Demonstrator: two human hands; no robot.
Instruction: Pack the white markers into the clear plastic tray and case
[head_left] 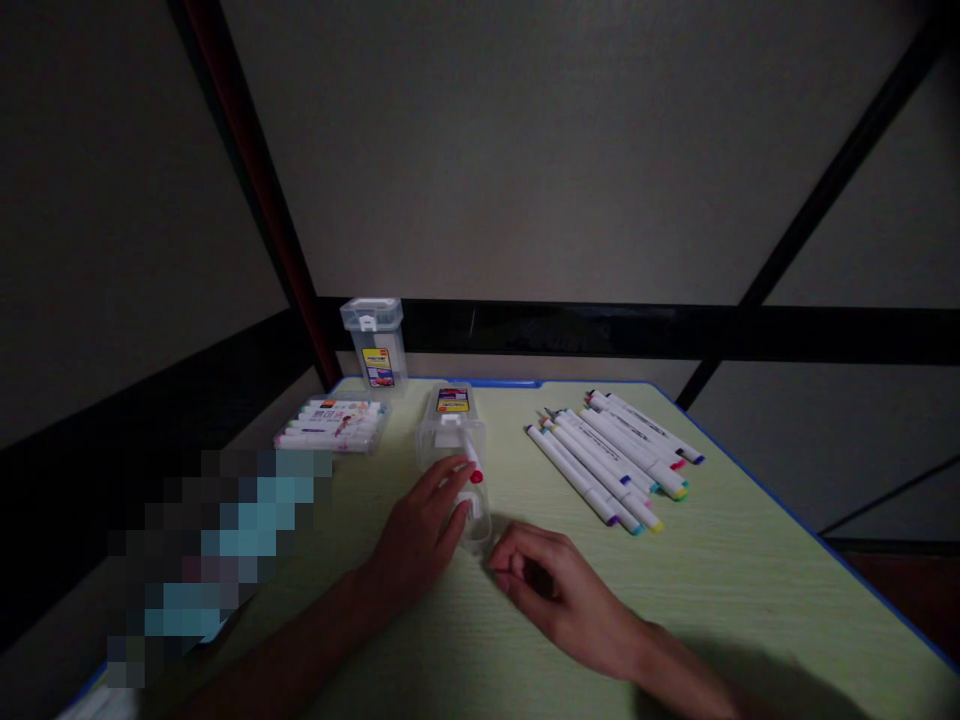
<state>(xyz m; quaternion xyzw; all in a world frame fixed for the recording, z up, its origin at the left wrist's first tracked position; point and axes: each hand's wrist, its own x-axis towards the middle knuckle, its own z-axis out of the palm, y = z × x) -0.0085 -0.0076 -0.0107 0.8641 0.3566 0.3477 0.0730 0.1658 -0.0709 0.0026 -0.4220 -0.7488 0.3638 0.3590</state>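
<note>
Right hand point(562, 592) is near markers point(628, 458), well inside the blue table edge point(819, 538).

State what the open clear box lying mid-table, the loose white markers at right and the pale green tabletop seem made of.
Clear rectangular box: probably smooth, rigid plastic, being see-through with crisp edges.
Slim white markers: likely smooth plastic, judging by even barrels with coloured ends.
Pale green tabletop: perhaps satin laminate, given grain-like streaks; stained wood remains possible.
</note>
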